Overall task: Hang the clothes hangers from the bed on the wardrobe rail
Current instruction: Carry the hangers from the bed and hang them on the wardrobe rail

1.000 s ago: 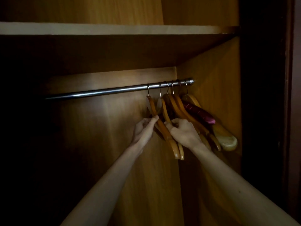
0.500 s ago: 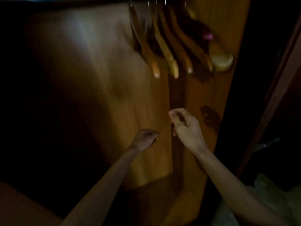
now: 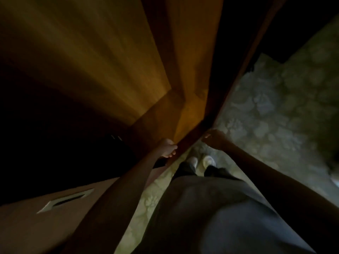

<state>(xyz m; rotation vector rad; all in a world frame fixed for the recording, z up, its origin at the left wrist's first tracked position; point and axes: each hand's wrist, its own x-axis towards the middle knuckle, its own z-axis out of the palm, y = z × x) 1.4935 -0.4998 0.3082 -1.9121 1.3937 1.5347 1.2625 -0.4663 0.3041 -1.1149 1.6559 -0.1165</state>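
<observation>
Looking straight down at patterned carpet (image 3: 266, 114).
Standing there in pale shoes (image 3: 201, 161) and dark trousers (image 3: 207, 208), beside a brown door (image 3: 36, 231).

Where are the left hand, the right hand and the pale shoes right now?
left hand (image 3: 167, 147), head view, on the knuckles by the wardrobe edge.
right hand (image 3: 214, 138), head view, on the back of the hand.
pale shoes (image 3: 208, 160), head view, on the toe of one shoe.
</observation>
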